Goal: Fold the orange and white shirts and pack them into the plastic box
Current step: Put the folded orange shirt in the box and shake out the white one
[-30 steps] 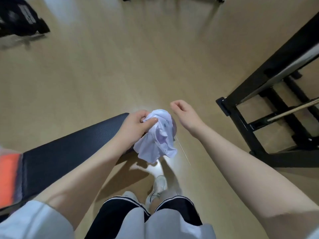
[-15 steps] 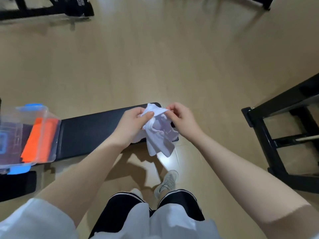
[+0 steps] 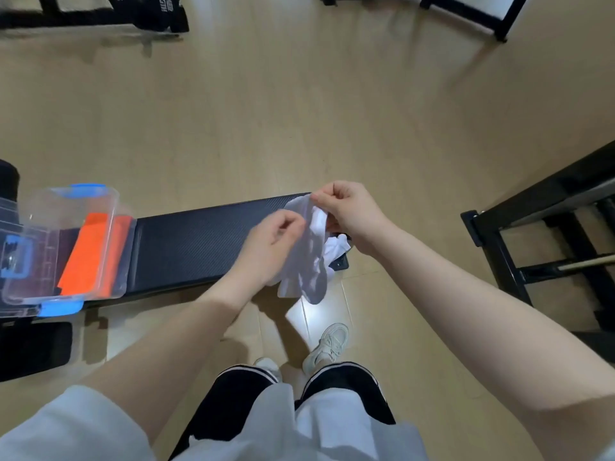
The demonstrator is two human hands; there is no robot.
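Here both hands hold the white shirt up in the air over the right end of the dark padded desk, and the way they hold it looks like a search for its edges. The right hand is pinched shut on a top edge of the cloth, thumb against fingertips, and lifted a little higher. The left hand is closed on the fabric just beside it, lower and nearer the body. The two hands are near each other, not spread, so the shirt hangs bunched and crumpled between and below them, its lower part dangling past the near edge of the desk toward the floor. Holding it by the top lets its own weight pull the folds loose, which I judge is the point: it has to be opened out before it can be laid flat and folded.

At the left end of the desk stands the clear plastic box with blue clips, open at the top. The orange shirt lies folded inside it, so that half of the job looks done. The bare stretch of desk between the box and the hands seems the natural place to spread the white one.
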